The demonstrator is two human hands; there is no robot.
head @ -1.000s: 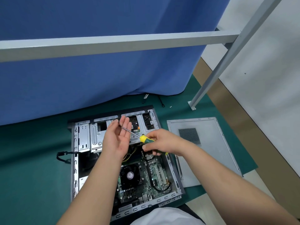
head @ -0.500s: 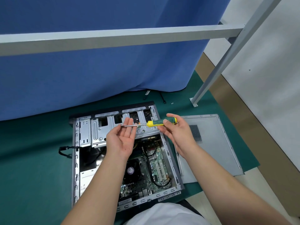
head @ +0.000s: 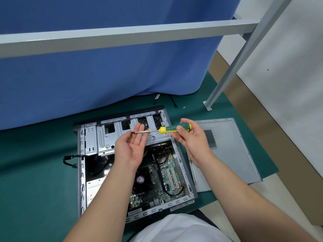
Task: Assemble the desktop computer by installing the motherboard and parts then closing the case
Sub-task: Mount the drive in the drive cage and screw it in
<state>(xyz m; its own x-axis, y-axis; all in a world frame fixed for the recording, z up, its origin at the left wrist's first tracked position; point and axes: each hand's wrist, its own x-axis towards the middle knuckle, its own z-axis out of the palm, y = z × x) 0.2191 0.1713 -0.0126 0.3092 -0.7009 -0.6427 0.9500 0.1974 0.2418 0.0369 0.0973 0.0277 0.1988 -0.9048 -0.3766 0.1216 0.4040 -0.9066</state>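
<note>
The right hand [head: 189, 137] grips the screwdriver [head: 167, 129] by its handle; the left hand [head: 131, 149], fingers straight, touches its tip above the open computer case [head: 82, 172].

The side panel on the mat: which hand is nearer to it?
Right. The right hand holds the screwdriver just beside the side panel; the left hand is farther, over the case.

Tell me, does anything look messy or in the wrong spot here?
A few things. A black cable hangs out over the left wall of the open computer case onto the green mat. The grey side panel lies off the case beside it. Tiny loose bits sit near the blue curtain.
</note>
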